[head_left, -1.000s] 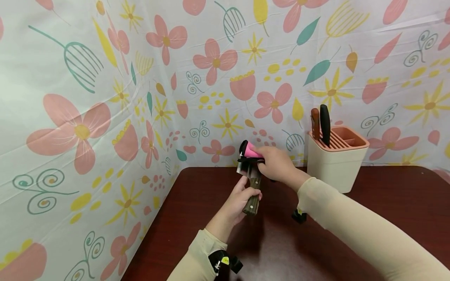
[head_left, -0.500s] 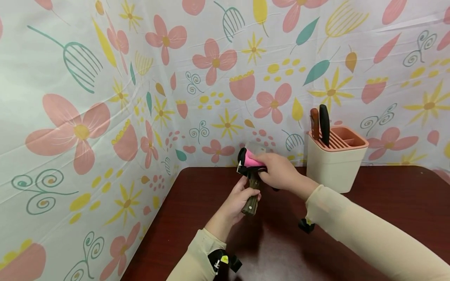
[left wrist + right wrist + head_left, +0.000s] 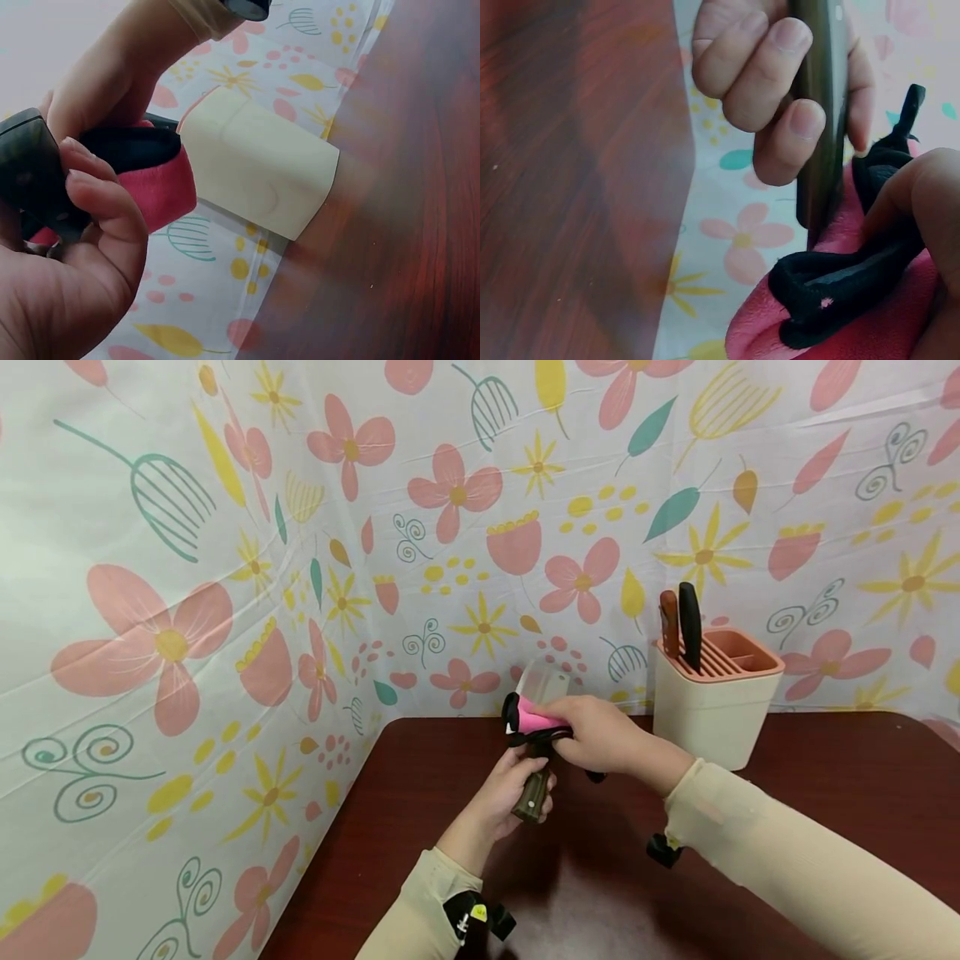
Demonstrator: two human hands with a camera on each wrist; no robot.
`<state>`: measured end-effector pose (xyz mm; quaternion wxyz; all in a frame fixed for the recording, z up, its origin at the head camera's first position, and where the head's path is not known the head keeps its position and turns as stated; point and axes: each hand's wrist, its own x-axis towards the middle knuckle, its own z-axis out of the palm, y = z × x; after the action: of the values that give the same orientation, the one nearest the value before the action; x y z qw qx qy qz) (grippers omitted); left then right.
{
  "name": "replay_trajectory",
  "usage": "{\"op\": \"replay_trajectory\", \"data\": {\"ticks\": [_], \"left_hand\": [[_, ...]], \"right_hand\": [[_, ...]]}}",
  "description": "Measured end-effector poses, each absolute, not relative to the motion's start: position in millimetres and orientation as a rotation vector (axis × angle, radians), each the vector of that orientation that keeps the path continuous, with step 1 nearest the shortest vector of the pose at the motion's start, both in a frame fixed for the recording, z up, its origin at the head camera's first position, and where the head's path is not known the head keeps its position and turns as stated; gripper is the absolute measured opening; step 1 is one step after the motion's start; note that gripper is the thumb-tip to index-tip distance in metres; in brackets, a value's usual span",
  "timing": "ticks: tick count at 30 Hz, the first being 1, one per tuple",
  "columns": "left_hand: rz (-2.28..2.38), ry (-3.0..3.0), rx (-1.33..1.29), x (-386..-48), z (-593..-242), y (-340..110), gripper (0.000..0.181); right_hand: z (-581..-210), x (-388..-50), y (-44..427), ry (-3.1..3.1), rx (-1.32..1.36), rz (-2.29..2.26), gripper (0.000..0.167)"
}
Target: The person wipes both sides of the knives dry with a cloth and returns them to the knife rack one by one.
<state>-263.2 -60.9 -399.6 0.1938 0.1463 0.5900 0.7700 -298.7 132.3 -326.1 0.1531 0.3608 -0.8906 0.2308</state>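
My left hand (image 3: pixel 501 795) grips the dark, riveted handle of a cleaver (image 3: pixel 532 797), its blade pointing up and away over the table's back edge. My right hand (image 3: pixel 602 732) pinches a folded pink cloth with black edging (image 3: pixel 534 719) around the lowest part of the blade, close to the handle. Above the cloth the broad, pale blade shows. In the right wrist view, the curled fingers of the left hand (image 3: pixel 761 82) lie against the handle, and the cloth (image 3: pixel 840 300) bunches just below it. The left wrist view shows the cloth (image 3: pixel 161 187) beyond the handle end.
A cream knife block (image 3: pixel 712 718) with an orange slotted top stands at the back right. One brown-handled knife (image 3: pixel 670 622) and one black-handled knife (image 3: pixel 690 625) stand in its slots. Floral fabric (image 3: pixel 465 568) hangs behind the dark red table (image 3: pixel 420 793).
My right hand has drawn the cloth down the blade toward the handle and slightly right, so more blade shows above it. My left hand keeps its grip almost in place.
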Motion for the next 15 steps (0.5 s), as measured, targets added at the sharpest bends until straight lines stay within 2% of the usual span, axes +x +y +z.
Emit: {"op": "replay_trajectory", "data": {"ticks": [15], "left_hand": [[2.222, 1.583, 0.440, -264.7, -397.7, -65.6, 0.041]], "right_hand": [[-312.1, -294.2, 148.1, -2.518, 1.148, 1.005, 0.045]]}}
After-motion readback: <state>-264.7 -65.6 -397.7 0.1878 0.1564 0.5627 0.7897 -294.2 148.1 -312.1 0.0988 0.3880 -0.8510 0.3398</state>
